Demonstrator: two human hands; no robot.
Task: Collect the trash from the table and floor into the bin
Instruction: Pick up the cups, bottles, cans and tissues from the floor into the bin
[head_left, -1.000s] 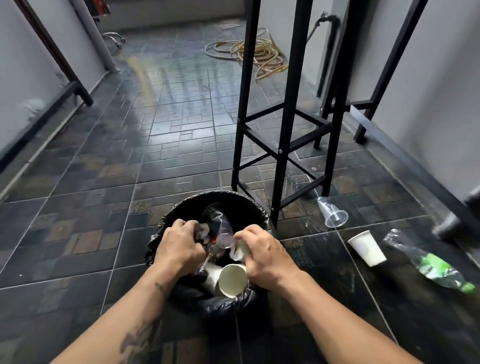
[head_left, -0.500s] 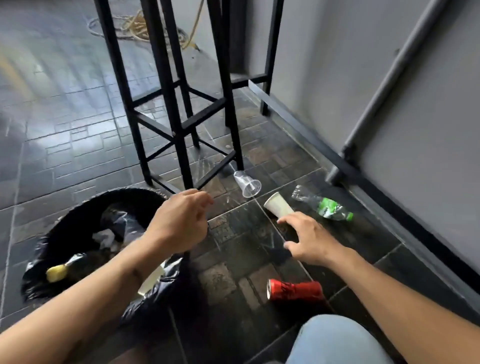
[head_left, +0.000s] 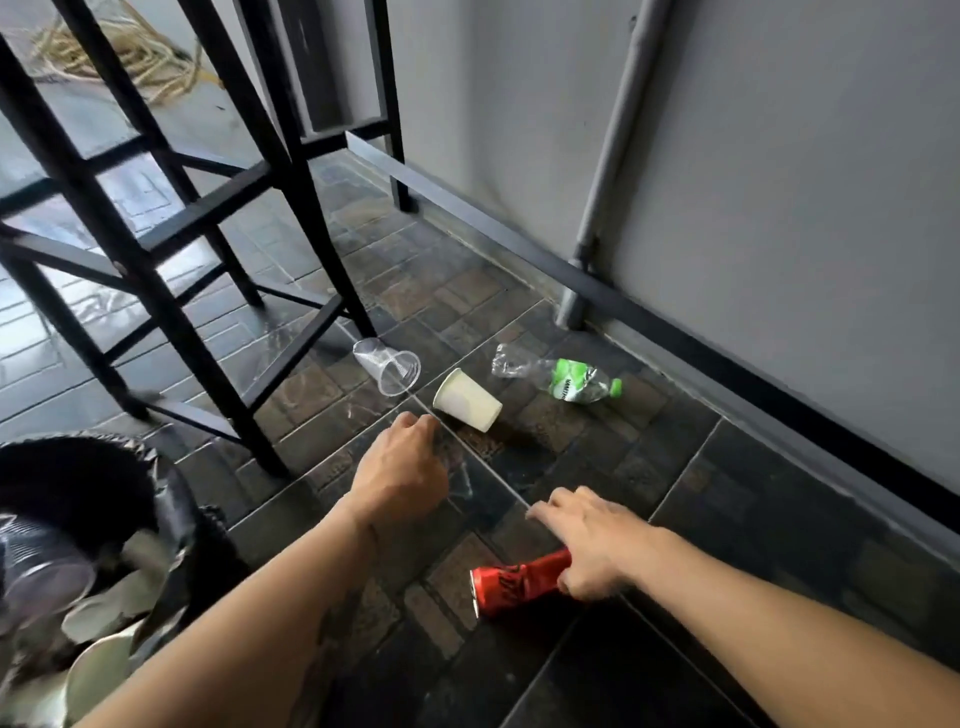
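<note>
- head view: the left hand (head_left: 400, 475) hovers above the dark tiled floor (head_left: 753, 499), fingers loosely curled and holding nothing, its fingertips near a white paper cup (head_left: 467, 400) lying on its side.
- the right hand (head_left: 592, 540) lies over one end of a red soda can (head_left: 514, 584) that rests on its side on the floor; the thumb is under the can's end while the fingers are spread open above it, so the grasp is not closed.
- a clear plastic cup (head_left: 389, 366) lies on its side just left of the paper cup, beside a leg of the black metal stool frame (head_left: 291, 171).
- a crushed clear bottle with a green label (head_left: 563, 376) lies right of the paper cup, near the grey wall (head_left: 779, 182).
- the black-lined bin (head_left: 156, 493) stands at lower left, with cups inside it.
</note>
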